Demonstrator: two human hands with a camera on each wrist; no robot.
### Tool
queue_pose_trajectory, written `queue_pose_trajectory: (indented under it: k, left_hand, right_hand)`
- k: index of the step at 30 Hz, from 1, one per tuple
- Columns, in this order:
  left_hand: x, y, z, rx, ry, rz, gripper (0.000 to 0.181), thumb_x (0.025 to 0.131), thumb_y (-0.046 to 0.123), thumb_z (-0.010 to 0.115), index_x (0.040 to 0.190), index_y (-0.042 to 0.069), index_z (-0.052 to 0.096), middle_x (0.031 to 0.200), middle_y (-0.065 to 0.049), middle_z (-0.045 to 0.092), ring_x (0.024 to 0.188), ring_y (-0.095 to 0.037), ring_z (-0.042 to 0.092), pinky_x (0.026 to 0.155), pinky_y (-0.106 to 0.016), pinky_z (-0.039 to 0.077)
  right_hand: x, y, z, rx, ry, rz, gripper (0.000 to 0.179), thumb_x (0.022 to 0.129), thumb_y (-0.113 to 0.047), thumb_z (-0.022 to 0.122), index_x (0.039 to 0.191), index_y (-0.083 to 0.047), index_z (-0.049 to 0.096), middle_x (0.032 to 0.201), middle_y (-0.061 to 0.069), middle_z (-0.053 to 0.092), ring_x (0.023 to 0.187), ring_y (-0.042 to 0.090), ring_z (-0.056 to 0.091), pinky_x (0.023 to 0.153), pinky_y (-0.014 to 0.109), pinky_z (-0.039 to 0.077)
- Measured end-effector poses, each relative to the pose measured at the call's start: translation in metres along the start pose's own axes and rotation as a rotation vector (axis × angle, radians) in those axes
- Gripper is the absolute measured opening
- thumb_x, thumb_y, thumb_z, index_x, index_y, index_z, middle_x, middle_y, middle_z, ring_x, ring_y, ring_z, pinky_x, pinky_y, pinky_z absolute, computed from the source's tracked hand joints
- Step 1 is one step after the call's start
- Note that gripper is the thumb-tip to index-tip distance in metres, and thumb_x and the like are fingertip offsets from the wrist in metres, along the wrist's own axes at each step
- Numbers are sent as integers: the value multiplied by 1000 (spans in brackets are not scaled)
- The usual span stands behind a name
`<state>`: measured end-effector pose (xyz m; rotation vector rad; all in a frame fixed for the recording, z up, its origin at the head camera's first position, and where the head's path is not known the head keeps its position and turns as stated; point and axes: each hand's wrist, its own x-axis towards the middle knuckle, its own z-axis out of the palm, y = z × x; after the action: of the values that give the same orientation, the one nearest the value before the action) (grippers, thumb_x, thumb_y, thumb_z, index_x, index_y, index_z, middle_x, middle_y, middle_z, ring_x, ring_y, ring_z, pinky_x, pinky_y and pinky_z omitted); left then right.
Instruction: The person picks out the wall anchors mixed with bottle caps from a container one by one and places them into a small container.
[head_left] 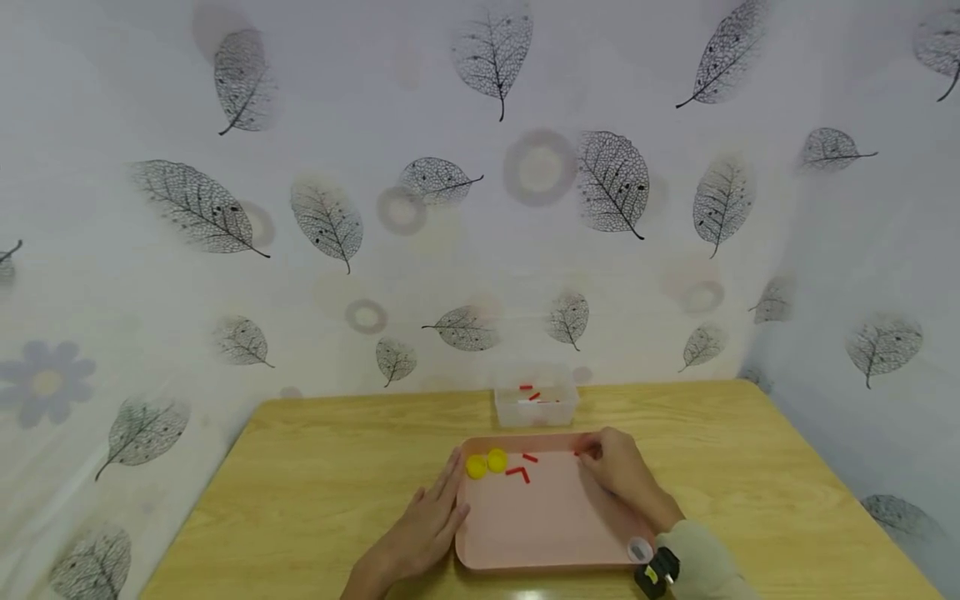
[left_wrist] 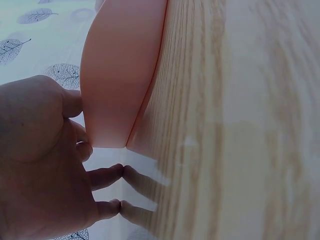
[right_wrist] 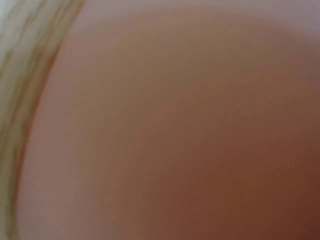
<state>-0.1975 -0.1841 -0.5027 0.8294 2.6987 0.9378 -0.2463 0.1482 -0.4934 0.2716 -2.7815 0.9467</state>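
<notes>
A pink tray (head_left: 540, 525) lies on the table. My left hand (head_left: 423, 529) rests along its left edge with fingers stretched out; in the left wrist view that hand (left_wrist: 45, 165) touches the tray's outer wall (left_wrist: 122, 65). At the far right corner of the tray, my right hand (head_left: 618, 467) pinches a small red stick (head_left: 577, 453), mostly hidden by the fingers. Two yellow round pieces (head_left: 476, 467) sit in the far left corner, beside several short red sticks (head_left: 526, 476). Blurred skin fills most of the right wrist view.
Behind the tray stands a clear plastic box (head_left: 536, 412) with several red sticks inside. The wooden table (head_left: 315, 475) runs back to a leaf-printed cloth (head_left: 480, 250). A black wrist device (head_left: 657, 572) is at the right sleeve, over the tray's near right corner.
</notes>
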Motion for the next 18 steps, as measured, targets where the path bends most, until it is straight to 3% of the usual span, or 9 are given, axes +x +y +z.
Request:
queue_pose_trajectory:
  k: [8, 18]
  left_hand:
    - [0, 5, -1, 4, 0, 2, 64, 114, 33, 30, 164, 1, 5, 172, -13, -1, 152, -40, 22, 111, -78, 19]
    - [2, 11, -5, 3, 2, -9, 65, 114, 34, 30, 164, 1, 5, 172, -14, 0, 151, -40, 25, 110, -78, 19]
  right_hand:
    - [-3, 3, -1, -14, -59, -32, 15, 79, 4, 79, 75, -7, 70, 79, -1, 62, 73, 11, 55, 65, 27, 50]
    - [1, 7, -8, -63, -82, -183, 22, 78, 5, 81, 70, -12, 68, 82, -1, 60, 77, 13, 54, 68, 30, 50]
